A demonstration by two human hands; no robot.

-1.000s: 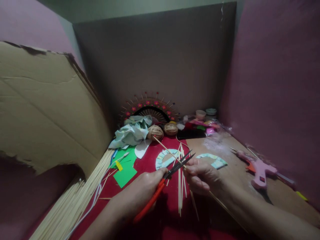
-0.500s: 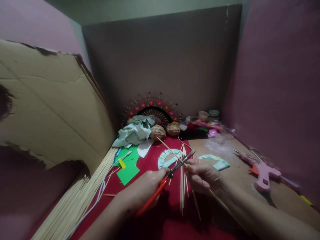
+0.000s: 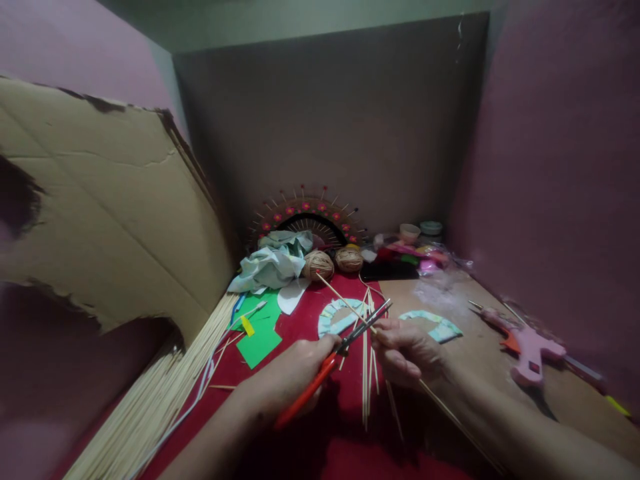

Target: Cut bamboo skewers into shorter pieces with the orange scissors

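Observation:
My left hand is closed round the orange handles of a pair of scissors. Their blades point up and to the right, crossing a thin wooden stick close to my right fingertips. My right hand pinches that stick, which slants from a red-tipped far end near a twine ball down past my right wrist. Under the blades, several loose sticks lie on the red cloth. Behind them are a fabric-covered half-ring and, to the right, another fabric-covered arc.
At the left are a long bundle of sticks, green paper and a cardboard sheet. Crumpled cloth, twine balls and a decorated fan shape stand at the back. A pink glue gun lies right.
The whole view has shifted slightly, so the surroundings appear a little farther right. Both hands keep their hold, with the scissor blades still across the stick.

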